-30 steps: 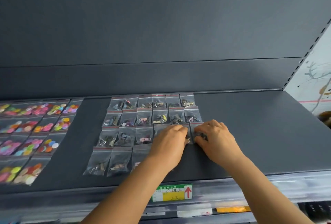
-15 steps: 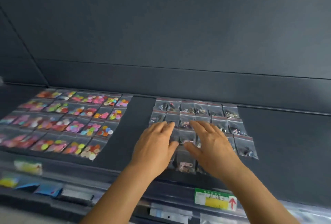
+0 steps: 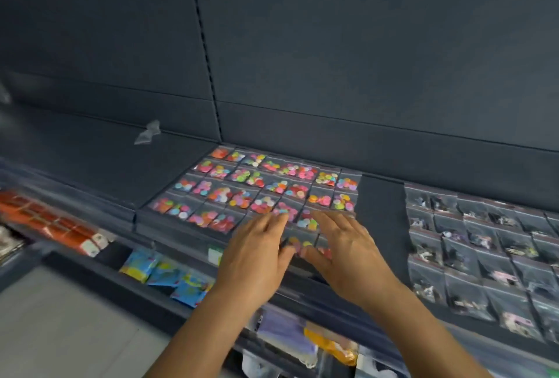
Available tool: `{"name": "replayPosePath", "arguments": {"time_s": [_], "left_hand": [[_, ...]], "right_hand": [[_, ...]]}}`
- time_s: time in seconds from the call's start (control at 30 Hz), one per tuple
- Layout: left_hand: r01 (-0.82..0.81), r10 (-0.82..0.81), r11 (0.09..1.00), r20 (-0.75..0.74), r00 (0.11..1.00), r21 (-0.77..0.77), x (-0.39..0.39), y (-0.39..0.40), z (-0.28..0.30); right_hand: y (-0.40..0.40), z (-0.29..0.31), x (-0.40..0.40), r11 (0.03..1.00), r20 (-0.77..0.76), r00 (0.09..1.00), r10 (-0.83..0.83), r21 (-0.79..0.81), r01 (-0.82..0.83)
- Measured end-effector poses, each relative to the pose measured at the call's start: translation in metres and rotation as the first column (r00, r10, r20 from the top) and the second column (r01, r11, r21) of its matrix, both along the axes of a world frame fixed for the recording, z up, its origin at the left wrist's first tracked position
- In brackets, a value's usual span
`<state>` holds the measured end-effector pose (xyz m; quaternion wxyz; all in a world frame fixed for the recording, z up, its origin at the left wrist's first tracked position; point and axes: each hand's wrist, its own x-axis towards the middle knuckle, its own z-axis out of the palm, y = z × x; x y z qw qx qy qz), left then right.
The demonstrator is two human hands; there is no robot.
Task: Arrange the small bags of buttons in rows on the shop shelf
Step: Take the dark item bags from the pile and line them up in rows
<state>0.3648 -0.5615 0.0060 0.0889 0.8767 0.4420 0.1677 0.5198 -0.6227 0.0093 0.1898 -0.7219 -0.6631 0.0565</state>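
A dark grey back panel (image 3: 363,45) rises behind the shelving, split by a slotted upright strip (image 3: 205,54) running top to bottom. Where panel meets shelf, a horizontal seam crosses the whole width. The shelf surface (image 3: 381,205) is the same matte grey, and a lower section (image 3: 99,163) steps down to the left of it. A scrap of clear plastic (image 3: 148,132) lies there against the back. Below the front edge, a lower tier holds blurred packets in blue and yellow (image 3: 169,275), and orange-red packs (image 3: 51,226) sit far left. Pale grey floor (image 3: 60,332) shows at the bottom left. Light is even and soft.
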Motion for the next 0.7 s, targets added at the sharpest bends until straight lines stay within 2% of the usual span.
{"name": "replayPosePath", "arguments": {"time_s": [0.33, 0.53, 0.7], "left_hand": [[-0.142, 0.142, 0.990, -0.016, 0.990, 0.017, -0.134, 0.055, -0.001], [-0.213, 0.212, 0.976, 0.023, 0.977, 0.042, -0.184, 0.090, 0.000], [-0.278, 0.279, 0.958, -0.001, 0.960, 0.074, -0.220, 0.135, -0.002]], "right_hand": [[0.079, -0.003, -0.128, 0.990, -0.017, 0.990, 0.141, -0.024, -0.141], [0.126, 0.002, -0.171, 0.974, 0.011, 0.974, 0.224, -0.029, -0.224], [0.183, 0.002, -0.201, 0.965, 0.012, 0.966, 0.257, -0.045, -0.256]]}}
